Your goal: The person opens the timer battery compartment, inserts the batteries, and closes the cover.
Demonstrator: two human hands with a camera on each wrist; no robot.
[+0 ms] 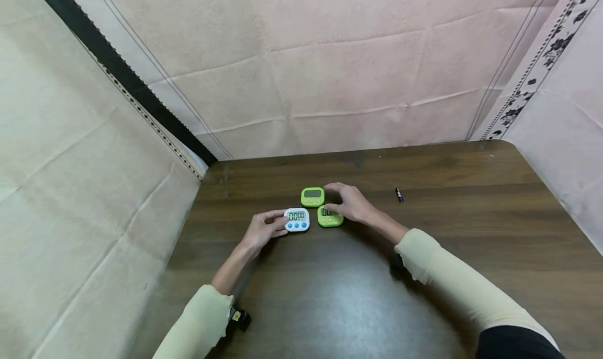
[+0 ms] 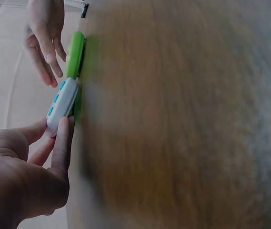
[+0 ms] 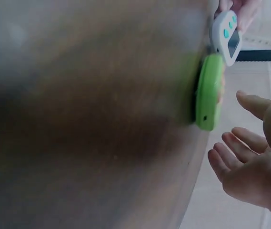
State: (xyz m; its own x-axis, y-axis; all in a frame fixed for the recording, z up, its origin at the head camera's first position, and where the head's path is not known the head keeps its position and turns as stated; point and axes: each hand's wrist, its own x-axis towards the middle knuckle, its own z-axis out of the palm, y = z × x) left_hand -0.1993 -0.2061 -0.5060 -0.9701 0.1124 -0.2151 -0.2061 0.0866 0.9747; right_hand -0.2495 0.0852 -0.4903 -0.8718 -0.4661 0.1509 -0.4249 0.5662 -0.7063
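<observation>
White plastic makes up the timer point(image 1: 298, 220) in the left hand point(image 1: 263, 230), which pinches one end of it, with the thumb on the side with the buttons and fingers behind. It sits just right of that hand, long side running left to right, so its free end points toward the near green timer point(image 1: 331, 221). That green one is just beside it, also longer from side to side, and the right hand point(image 1: 352, 203) is much closer to it than the left. The right hand's thumb and fingers are spread apart and grip nothing; the thumb is over the near green timer, but I can't tell if it touches. Another, far green timer point(image 1: 313, 198) lies behind these two, left of the right hand's fingers. Well off to the right, a small battery point(image 1: 399, 194) lies on the tabletop point(image 1: 330, 280).
</observation>
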